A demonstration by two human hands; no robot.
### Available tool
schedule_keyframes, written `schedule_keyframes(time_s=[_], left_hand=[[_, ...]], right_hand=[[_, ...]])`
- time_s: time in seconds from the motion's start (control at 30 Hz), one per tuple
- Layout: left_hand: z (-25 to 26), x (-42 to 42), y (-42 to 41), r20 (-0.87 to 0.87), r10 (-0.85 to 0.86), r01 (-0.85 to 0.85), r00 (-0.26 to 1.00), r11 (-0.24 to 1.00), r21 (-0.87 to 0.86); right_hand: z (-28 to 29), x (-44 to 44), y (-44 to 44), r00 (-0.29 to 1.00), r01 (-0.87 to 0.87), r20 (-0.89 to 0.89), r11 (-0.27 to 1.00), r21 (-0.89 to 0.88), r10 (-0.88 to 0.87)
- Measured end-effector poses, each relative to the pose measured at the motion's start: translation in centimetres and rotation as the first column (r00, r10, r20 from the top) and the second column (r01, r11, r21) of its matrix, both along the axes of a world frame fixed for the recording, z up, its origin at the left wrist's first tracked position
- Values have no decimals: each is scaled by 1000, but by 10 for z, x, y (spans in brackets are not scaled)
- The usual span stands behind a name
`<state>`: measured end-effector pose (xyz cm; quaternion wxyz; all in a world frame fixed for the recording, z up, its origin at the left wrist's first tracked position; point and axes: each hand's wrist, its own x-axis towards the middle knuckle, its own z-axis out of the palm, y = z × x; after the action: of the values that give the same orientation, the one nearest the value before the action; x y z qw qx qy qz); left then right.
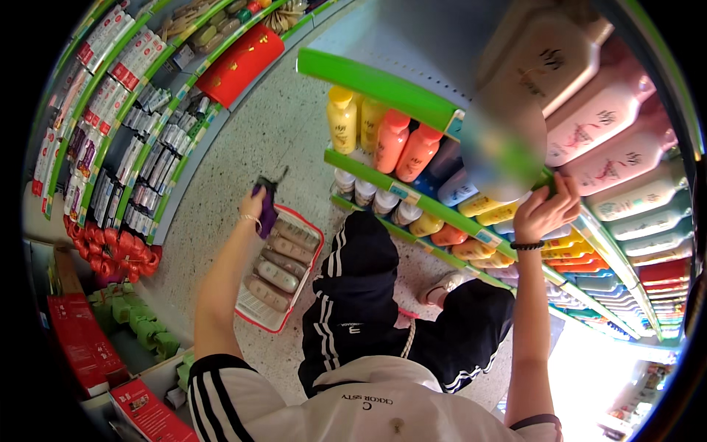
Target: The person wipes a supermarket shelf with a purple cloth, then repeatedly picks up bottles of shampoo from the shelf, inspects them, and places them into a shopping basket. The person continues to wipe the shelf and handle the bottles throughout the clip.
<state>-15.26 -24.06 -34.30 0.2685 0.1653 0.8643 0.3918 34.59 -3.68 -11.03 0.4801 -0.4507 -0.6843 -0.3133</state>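
On the left, my left hand [253, 205] is closed around a purple cloth [268, 214]. A dark object [268, 182] with a thin end juts out beside the cloth; I cannot tell what it is. Just below that hand, a white shopping basket [299, 303] with a red rim stands on the floor, holding several pale bottles [278, 275] lying on their sides. My right hand [544, 212] is at the green front edge of a shelf [594, 225], its fingers bent over it. Whether it grips the edge is unclear. Large pink bottles [596, 124] stand close to its fingertips.
Yellow bottles [342, 120] and coral bottles [392, 141] fill the lower shelf under a jutting green-edged board [381, 88]. A blurred patch hides part of the shelving. Opposite, a curved rack [132, 121] carries boxed goods. Red boxes [83, 342] are at lower left.
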Motion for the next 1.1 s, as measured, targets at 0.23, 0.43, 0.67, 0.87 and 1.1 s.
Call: schedule_keyframes(time_s=[0.23,0.43,0.67,0.87,1.1], left_hand=[[-86,53,-35,-296,-301,230,906,940,-253],[-108,113,-4,-542,-653,548,529,750,-370],[-188,134,-20,-270,-784,592,560,606,-532],[-150,125,-24,-304,-766,652,566,642,-404],[-125,140,-21,-438,-562,518,701,824,-229]], right_hand=[[-5,-7,8,1000,16,6,999,37,-17],[-13,0,14,1000,30,6,999,37,-30],[-15,-2,15,1000,19,-2,999,42,-19],[-18,1,14,1000,26,-5,999,46,-26],[-3,-2,9,1000,-19,-25,1000,16,19]])
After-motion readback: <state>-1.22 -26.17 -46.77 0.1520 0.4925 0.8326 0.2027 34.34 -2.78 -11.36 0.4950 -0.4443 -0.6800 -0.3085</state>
